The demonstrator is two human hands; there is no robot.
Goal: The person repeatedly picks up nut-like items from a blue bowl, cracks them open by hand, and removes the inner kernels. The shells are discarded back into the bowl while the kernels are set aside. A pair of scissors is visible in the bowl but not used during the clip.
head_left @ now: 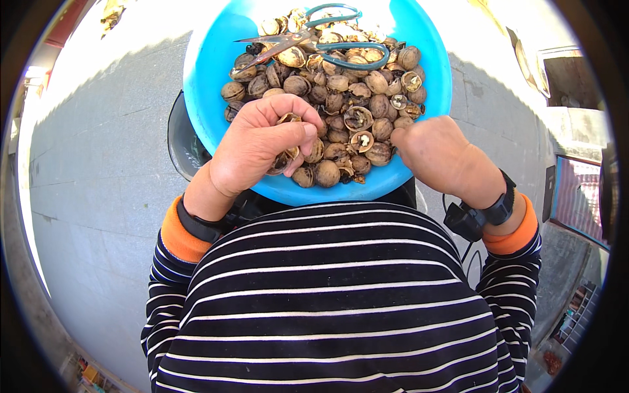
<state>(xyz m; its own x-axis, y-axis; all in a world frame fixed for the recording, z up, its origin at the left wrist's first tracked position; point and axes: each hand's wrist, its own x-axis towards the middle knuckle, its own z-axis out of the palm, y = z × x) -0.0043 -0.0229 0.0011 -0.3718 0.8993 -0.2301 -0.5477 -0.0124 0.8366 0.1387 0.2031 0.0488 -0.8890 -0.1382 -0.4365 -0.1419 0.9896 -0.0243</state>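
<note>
Top is long-sleeved, black with thin white horizontal stripes, across the torso and both arms. Orange cuffs of an under-layer stick out at both wrists. Left hand (259, 147): black band at the wrist, partly tucked under the cuff. Right hand (438, 152): black strap with a small black boxy device on it, thin black cable hanging off.

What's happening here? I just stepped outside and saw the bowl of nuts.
A person in a black-and-white striped top sits over a round blue plastic basin heaped with brown walnuts and broken shells. The left hand grips pieces of cracked walnut shell at the basin's near edge. The right hand is closed at the rim beside the pile; whether it holds anything cannot be seen. Teal-handled metal scissors lie on top of the nuts at the far side.
</note>
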